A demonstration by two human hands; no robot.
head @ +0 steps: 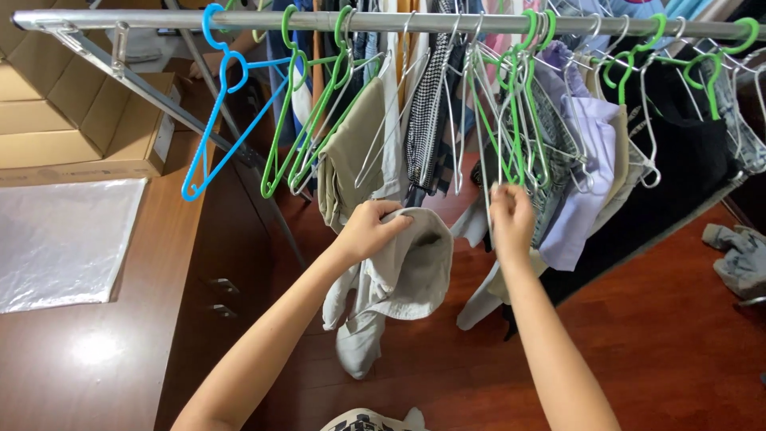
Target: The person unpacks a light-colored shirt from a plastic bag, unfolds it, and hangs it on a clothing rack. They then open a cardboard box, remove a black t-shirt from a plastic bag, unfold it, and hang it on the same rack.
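My left hand point(369, 230) grips a bunched pale beige garment point(403, 275) that hangs down below it toward the floor. My right hand point(511, 217) reaches up and its fingers close on the lower wire of a white metal hanger point(488, 152) among green hangers. Both hang from a silver metal rail point(399, 22) crowded with clothes: an olive garment point(359, 148), a black-and-white checked piece point(427, 120), a lilac shirt point(586, 168) and a black garment point(686, 156).
A blue plastic hanger point(227, 96) and several green ones hang bare at the rail's left. Cardboard boxes point(72, 112) and a clear plastic sheet point(64, 239) lie on a dark wooden cabinet point(183, 311) at left. A grey cloth point(738, 255) lies on the red-brown floor at right.
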